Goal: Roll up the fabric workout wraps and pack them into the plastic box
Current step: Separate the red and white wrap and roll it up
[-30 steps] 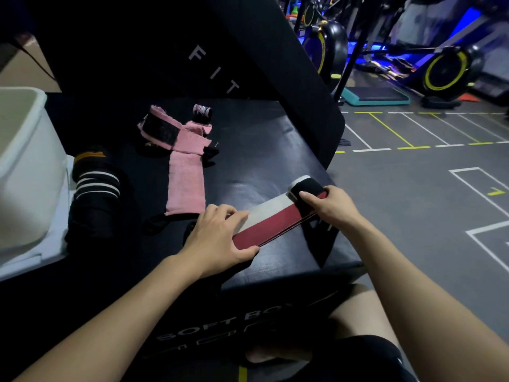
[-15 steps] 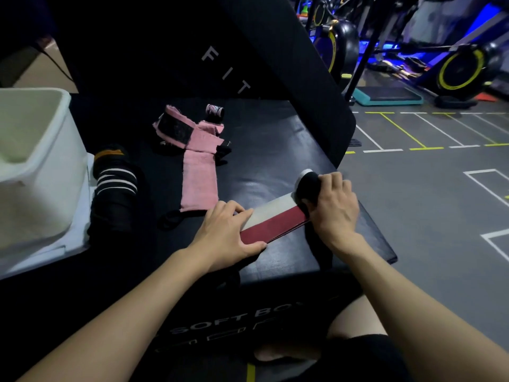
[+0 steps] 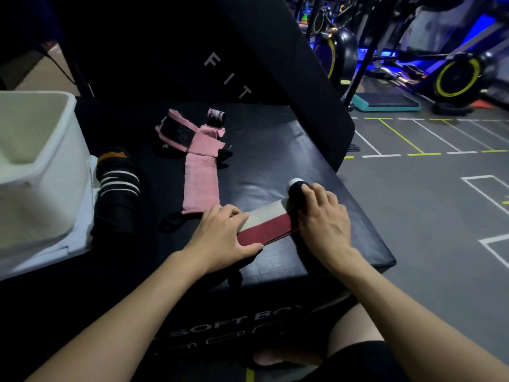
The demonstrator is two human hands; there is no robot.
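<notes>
A white-and-dark-red wrap point(image 3: 268, 224) lies flat on the black soft box point(image 3: 275, 150), its far end wound into a small black roll point(image 3: 297, 192). My right hand point(image 3: 323, 219) curls over that roll. My left hand point(image 3: 220, 238) presses the near end of the wrap flat, thumb along its red edge. A pink wrap point(image 3: 199, 186) lies unrolled behind my left hand, with a black patch at its far end. A black wrap with white stripes point(image 3: 117, 186) sits rolled next to the white plastic box point(image 3: 63, 161) at the left.
A small pink roll point(image 3: 216, 115) stands at the back of the soft box. A tilted black pad rises behind it. Exercise bikes point(image 3: 451, 78) and a teal step point(image 3: 385, 102) stand on the grey floor to the right. The soft box edge drops off beside my right hand.
My right hand has rolled the wrap's far end toward me into a thicker roll, so the flat stretch is shorter. My left hand stays on the near end.
</notes>
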